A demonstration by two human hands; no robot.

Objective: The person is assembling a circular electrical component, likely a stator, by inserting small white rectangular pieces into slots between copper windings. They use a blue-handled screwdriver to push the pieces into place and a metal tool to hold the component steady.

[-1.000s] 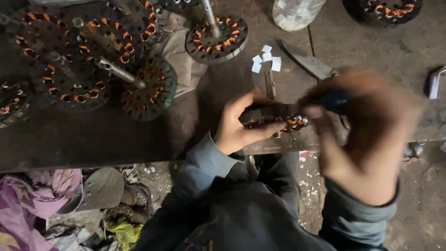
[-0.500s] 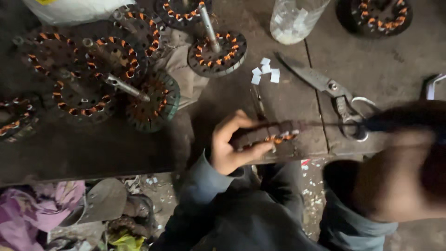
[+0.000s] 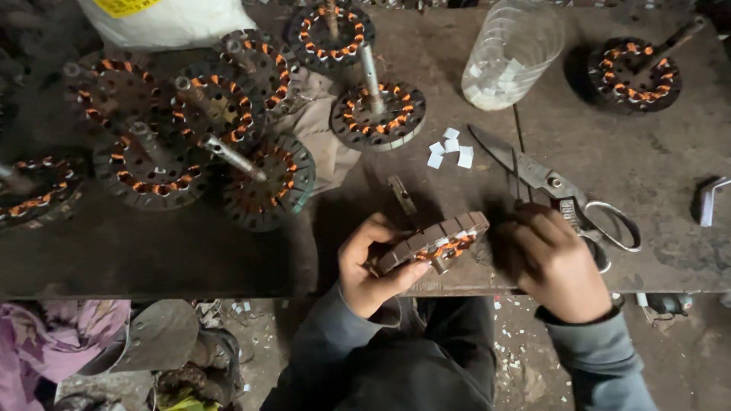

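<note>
- At the table's (image 3: 152,259) near edge, your left hand (image 3: 373,266) is gripping a round wound motor part (image 3: 434,243), tilted on edge.
- Your right hand (image 3: 556,262) is resting curled beside it, maybe touching; scissors (image 3: 556,186) are lying just behind.

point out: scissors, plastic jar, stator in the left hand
scissors (image 3: 550,181): head view, on the pivot.
plastic jar (image 3: 512,55): head view, on its clear wall.
stator (image 3: 438,237): head view, on its outer rim.

Dim workshop light, soft shadows beside the scissors (image 3: 560,194), faint sheen on the plastic jar (image 3: 512,53), dark murky corners, mostly sharp focus, slight edge stretching
</note>
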